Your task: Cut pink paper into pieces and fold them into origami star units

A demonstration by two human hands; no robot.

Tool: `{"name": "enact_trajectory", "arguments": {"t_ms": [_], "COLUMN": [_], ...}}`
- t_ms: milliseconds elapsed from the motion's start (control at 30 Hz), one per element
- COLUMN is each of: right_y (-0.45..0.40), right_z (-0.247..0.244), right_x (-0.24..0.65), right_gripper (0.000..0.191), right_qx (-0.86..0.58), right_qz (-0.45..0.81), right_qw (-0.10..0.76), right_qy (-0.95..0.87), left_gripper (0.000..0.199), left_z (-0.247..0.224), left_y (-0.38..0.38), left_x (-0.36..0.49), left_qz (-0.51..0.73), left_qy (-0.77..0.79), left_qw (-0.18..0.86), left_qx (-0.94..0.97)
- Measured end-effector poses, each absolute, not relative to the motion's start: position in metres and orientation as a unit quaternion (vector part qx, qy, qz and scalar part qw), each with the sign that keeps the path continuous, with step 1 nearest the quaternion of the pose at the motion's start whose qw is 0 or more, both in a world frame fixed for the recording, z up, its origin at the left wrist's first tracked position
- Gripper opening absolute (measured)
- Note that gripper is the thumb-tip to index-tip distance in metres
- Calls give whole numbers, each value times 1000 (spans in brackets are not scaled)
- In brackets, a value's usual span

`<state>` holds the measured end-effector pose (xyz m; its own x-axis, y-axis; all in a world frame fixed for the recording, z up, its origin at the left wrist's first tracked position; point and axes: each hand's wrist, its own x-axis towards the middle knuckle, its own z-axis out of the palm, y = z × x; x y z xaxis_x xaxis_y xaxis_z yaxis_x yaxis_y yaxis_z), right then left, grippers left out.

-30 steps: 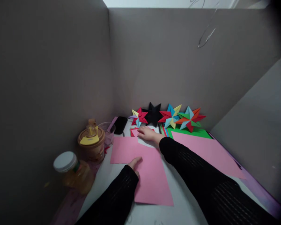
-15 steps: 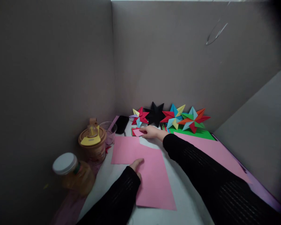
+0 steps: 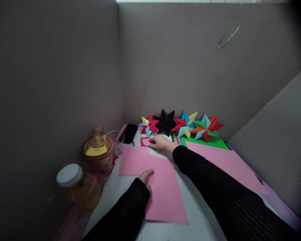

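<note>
In the grip of the right hand (image 3: 160,142), the near corner of a small pink paper (image 3: 145,142) is pinched between thumb and fingers, above small red and green papers at the far part of the desk (image 3: 200,217). By the left hand (image 3: 145,177), a large pink sheet (image 3: 165,197) is pressed flat, thumb and fingers parted; the other fingers cannot be made out. The sheet is joined or overlapped at its far left by a smaller pink area; which cannot be told.

The desk is covered in white, with a purplish surface showing along both sides. Along its left side are set a white-lidded jar (image 3: 79,185), a brown lidded tub (image 3: 99,155), a clear cup (image 3: 116,142) and a black phone (image 3: 130,134). At the back, folded paper stars (image 3: 187,124) and a black star (image 3: 165,122) are propped near the grey back wall (image 3: 170,67). To the right, another pink sheet (image 3: 228,165) is laid partly over green paper (image 3: 215,143). The desk is enclosed by grey walls, with a bright strip seen above the back one.
</note>
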<state>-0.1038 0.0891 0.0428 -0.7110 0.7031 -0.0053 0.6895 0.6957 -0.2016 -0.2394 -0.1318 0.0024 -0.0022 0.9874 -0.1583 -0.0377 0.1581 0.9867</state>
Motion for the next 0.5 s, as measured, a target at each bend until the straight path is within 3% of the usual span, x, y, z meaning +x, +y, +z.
{"name": "enact_trajectory", "arguments": {"t_ms": [300,500], "right_y": [83,32], "right_z": [47,76], "right_x": [-114,-92], "right_gripper": [23,35], "right_qx": [-424,-466], "right_qz": [51,12], "right_qw": [43,102], "right_qy": [-903,-879], "left_gripper": [61,52], "left_z": [0,-7], "left_y": [-132,-128], "left_x": [-231,-236], "left_qz": [426,459], "left_qy": [603,553], "left_qw": [466,576], "left_qx": [488,390]}}
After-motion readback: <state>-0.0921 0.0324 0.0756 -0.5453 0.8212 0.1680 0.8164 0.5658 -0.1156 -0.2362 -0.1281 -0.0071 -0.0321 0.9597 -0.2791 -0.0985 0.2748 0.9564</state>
